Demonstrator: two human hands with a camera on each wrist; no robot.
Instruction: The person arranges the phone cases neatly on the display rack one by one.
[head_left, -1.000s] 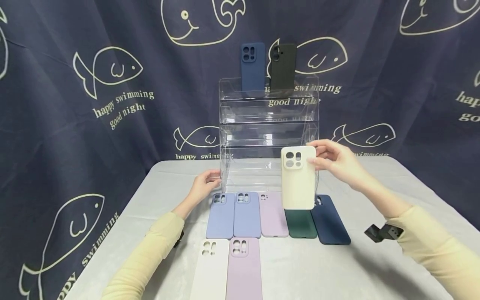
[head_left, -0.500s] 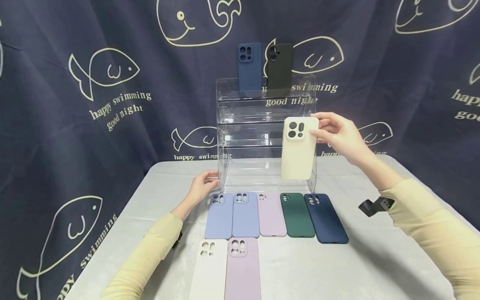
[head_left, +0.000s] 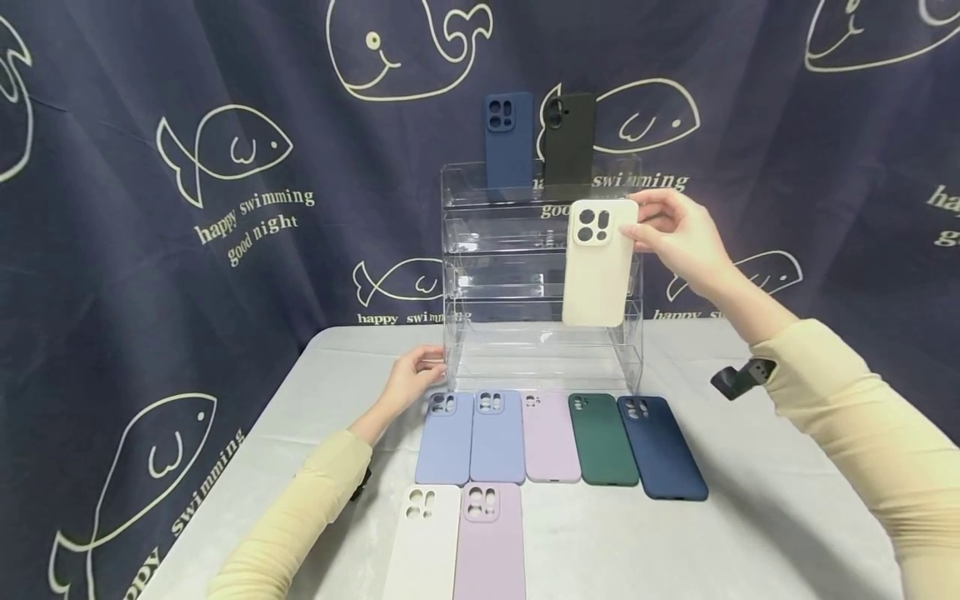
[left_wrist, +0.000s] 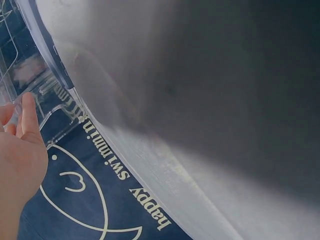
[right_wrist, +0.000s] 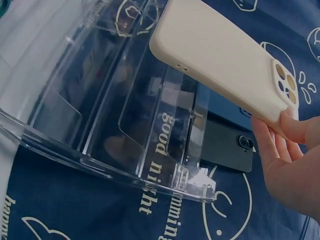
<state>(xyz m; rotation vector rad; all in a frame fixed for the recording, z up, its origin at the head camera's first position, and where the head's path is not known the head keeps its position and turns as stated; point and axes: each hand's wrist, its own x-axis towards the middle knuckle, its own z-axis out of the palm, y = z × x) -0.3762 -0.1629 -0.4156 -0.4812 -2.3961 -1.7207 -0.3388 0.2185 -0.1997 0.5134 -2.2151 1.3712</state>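
My right hand (head_left: 681,240) pinches a cream phone case (head_left: 597,279) by its upper right edge, thumb on the back near the camera cutouts. The case hangs upright in front of the right part of a clear tiered display rack (head_left: 510,362). In the right wrist view the cream case (right_wrist: 220,55) is tilted, apart from the rack's tiers. My left hand (head_left: 412,375) touches the rack's lower left side, its fingers fairly straight in the left wrist view. A blue phone case (head_left: 510,154) and a black phone case (head_left: 572,146) stand in the top tier.
Before the rack lie two light blue cases (head_left: 445,446), a lilac case (head_left: 551,442), a green case (head_left: 604,442) and a navy case (head_left: 663,454). Nearer are a white case (head_left: 423,546) and a purple case (head_left: 491,546). A dark printed curtain (head_left: 112,292) hangs behind the table.
My right hand has raised the cream case from above the green case to in front of the rack's upper tiers. The left hand has stayed at the rack's side.
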